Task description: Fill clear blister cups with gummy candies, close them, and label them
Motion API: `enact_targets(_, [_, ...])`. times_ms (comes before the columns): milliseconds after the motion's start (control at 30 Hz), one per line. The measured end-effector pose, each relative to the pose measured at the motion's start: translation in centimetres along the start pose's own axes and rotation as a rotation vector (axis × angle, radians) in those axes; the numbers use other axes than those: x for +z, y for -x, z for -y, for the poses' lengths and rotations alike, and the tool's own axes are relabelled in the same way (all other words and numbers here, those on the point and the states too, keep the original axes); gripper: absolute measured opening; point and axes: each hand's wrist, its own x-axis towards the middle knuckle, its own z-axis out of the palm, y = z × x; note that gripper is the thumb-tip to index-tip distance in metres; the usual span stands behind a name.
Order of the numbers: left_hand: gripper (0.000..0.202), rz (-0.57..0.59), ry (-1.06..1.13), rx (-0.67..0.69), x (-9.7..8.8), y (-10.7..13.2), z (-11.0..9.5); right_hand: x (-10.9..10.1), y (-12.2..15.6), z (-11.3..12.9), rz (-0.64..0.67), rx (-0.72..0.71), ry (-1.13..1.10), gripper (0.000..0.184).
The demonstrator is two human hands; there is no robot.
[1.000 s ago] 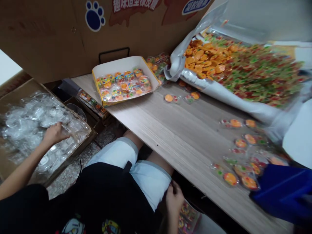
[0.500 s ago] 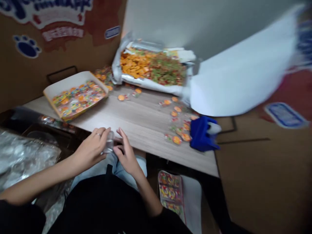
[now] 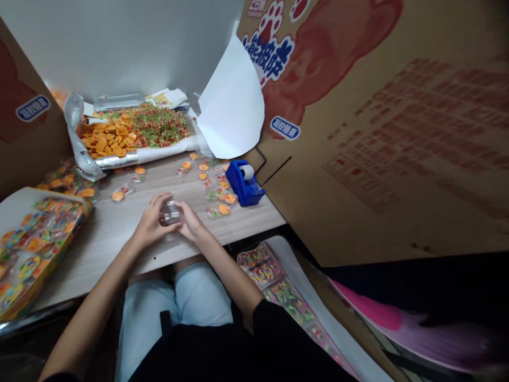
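Note:
Just above the front part of the table [image 3: 119, 228], my left hand [image 3: 153, 223] is closed around the left side of a small clear plastic container [image 3: 172, 213]. My right hand [image 3: 190, 220] grips the same container from the right, its fingers partly hidden behind it. Beyond the hands lie small clear packs of orange and red-green candies [image 3: 118, 195]. More candy packs [image 3: 223, 209] lie to the right, beside a blue tape dispenser [image 3: 244, 183] with a white roll.
At the back, a silver-lined bag [image 3: 147, 155] holds loose orange pieces [image 3: 109, 139] and red-green candies [image 3: 159, 124]. An open box [image 3: 77, 233] of packed candies stands at left. A white sheet [image 3: 234, 101] leans before a large carton [image 3: 358, 132]. Candy sheets [image 3: 278, 286] lie low at right.
My view has swung to the right. Both hands have moved forward from the table's edge to over the tabletop, and my right hand has closed onto the container.

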Motion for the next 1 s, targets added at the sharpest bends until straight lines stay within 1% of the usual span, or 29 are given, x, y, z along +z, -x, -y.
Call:
enact_targets(133, [0.066, -0.113, 0.112, -0.043, -0.5, -1.3, 3.6, 0.4, -3.2, 1.9, 0.126, 0.13, 0.033, 0.023])
enact_targets(233, [0.066, -0.178, 0.184, -0.127, -1.2, -1.5, 5.8, 0.6, -5.6, 2.3, 0.195, 0.185, 0.066, 0.024])
enact_targets(333, [0.066, -0.204, 0.272, -0.184, -1.5, -1.4, 7.3, 0.4, -7.3, 1.9, 0.231, 0.21, 0.081, 0.022])
enact_targets(400, [0.066, -0.222, 0.326, -0.2, -1.4, -1.2, 7.8, 0.1, -7.7, 1.7, 0.252, 0.237, 0.085, 0.02])
enact_targets(500, [0.068, -0.256, 0.397, -0.202, -1.1, -1.0, 7.9, -0.3, -7.5, 1.6, 0.272, 0.26, 0.076, 0.019])
enact_targets(600, [0.067, -0.262, 0.423, -0.196, -1.2, -0.9, 7.4, -0.7, -7.1, 1.6, 0.273, 0.255, 0.071, 0.015])
enact_targets(667, [0.066, -0.246, 0.347, -0.17, -1.5, -0.9, 7.0, -0.9, -7.0, 1.5, 0.25, 0.24, 0.078, 0.01])
enact_targets(733, [0.065, -0.225, 0.207, -0.111, -2.0, -0.9, 6.6, -1.1, -7.0, 1.5, 0.217, 0.222, 0.084, 0.006])
enact_targets(833, [0.063, -0.2, 0.03, -0.024, -2.4, -0.9, 6.3, -1.3, -6.9, 1.5, 0.175, 0.214, 0.093, 0.012])
enact_targets(900, [0.063, -0.19, -0.019, 0.008, -2.5, -0.9, 6.2, -1.3, -6.9, 1.5, 0.163, 0.227, 0.104, 0.016])
enact_targets(1000, [0.063, -0.19, -0.004, 0.015, -2.3, -0.8, 5.9, -1.1, -6.6, 1.7, 0.15, 0.242, 0.109, 0.017])
